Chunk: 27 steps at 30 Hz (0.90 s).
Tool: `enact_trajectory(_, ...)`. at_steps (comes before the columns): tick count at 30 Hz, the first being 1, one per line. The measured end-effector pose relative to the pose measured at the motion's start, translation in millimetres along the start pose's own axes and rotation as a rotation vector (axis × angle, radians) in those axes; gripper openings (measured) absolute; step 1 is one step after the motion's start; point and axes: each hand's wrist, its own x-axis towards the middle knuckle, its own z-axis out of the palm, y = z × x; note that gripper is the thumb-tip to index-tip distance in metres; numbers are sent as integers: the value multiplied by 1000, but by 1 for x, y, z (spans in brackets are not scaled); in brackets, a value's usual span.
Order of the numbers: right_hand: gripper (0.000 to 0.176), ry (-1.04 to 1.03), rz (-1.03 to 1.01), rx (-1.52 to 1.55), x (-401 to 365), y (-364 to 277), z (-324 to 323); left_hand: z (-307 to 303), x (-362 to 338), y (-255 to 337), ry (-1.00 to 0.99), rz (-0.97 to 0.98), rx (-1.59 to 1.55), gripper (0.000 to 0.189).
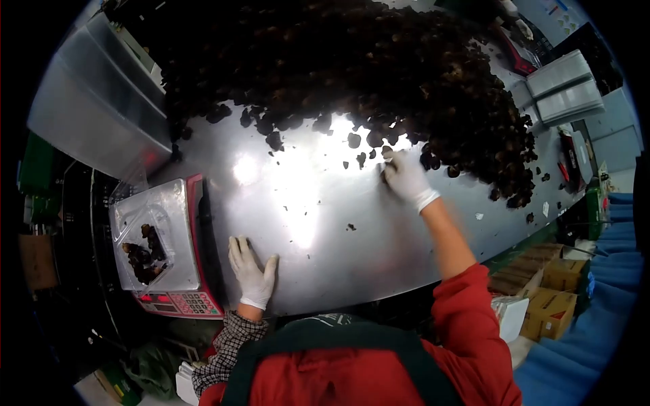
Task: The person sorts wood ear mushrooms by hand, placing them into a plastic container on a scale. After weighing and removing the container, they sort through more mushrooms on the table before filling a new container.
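Observation:
A wide heap of dark brown pieces [352, 61], which look like dried mushrooms, covers the far side of the metal table [325, 264]. At its near edge, my right hand [408, 179] in a white glove reaches down with fingers curled together. A small dark piece shows beside the fingertips; what lies inside the fingers is hidden. My left hand [252, 276], also gloved, rests near the table's front edge with fingers stretched out and thumb apart, holding nothing. Left of it, a clear plastic tray [166, 237] with several dark pieces sits on a red-framed digital scale [193, 303].
Tall stacked clear containers [101, 95] stand behind the scale. At the far right are more clear containers [565, 88] and another red scale [521, 62]. Cardboard boxes [548, 312] sit below the table's right side, beside blue cloth [613, 271]. Small crumbs dot the metal surface.

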Motion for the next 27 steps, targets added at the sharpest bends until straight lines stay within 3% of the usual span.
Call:
enact_trajectory(3,20,-27,2,10,-15,-11,13,32,1,22,-134,104,-124,85)
enact_trajectory(7,20,-35,33,124,-8,-8,14,51,34,60,-95,296,-278,84)
enact_trajectory(10,23,-22,40,209,14,-24,9,51,46,51,-41,239,-170,80)
enact_trajectory(12,24,-108,10,108,22,-32,19,53,49,46,-31,239,-142,77)
enact_trajectory(13,21,-284,48,32,28,-37,16,51,50,47,-46,241,-124,76)
enact_trajectory(16,17,-248,-13,76,39,-30,17,52,50,48,-54,246,-108,74)
enact_trajectory(18,14,-96,-54,160,56,-30,15,53,50,48,-61,236,-119,73)
enact_trajectory(24,13,-222,-26,167,90,-43,27,47,53,51,-28,229,-146,70)
enact_trajectory(27,15,-115,-6,279,102,-42,16,38,77,66,30,253,-201,60)
